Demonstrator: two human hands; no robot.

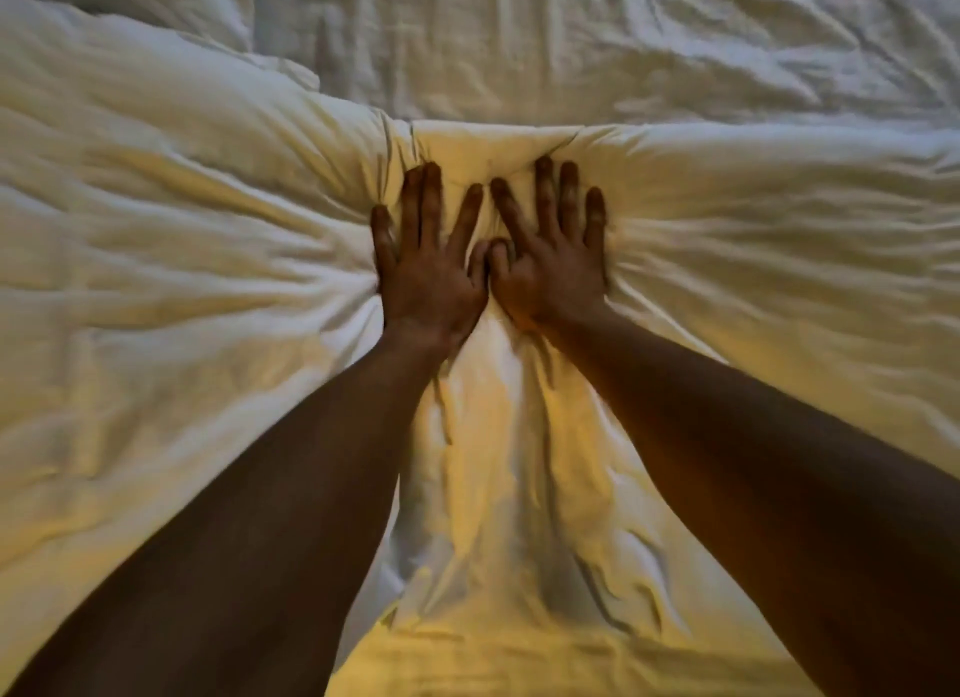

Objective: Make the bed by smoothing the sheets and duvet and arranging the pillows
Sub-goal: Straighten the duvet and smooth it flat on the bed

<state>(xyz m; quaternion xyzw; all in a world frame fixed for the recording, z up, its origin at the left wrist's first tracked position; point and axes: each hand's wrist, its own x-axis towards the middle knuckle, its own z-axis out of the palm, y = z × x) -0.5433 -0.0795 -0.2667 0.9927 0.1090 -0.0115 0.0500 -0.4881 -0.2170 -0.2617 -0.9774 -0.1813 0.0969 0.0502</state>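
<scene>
Both palms down at frame centre: left hand (427, 275) and right hand (551, 270), fingers spread flat and gripping nothing, press the puffy white duvet (208, 259), its far edge meeting the wrinkled white sheet (571, 41) across the top.

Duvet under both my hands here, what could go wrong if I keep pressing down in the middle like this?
1. Both palms, left hand and right hand, sink into the duvet, and creases fan out from them; pressing harder may deepen those folds rather than flatten them.
2. The filling bulges either side of the hands, so it may end up lumpy.
3. The sheet beyond the duvet's edge is wrinkled; covering it now would likely leave those wrinkles underneath.
</scene>
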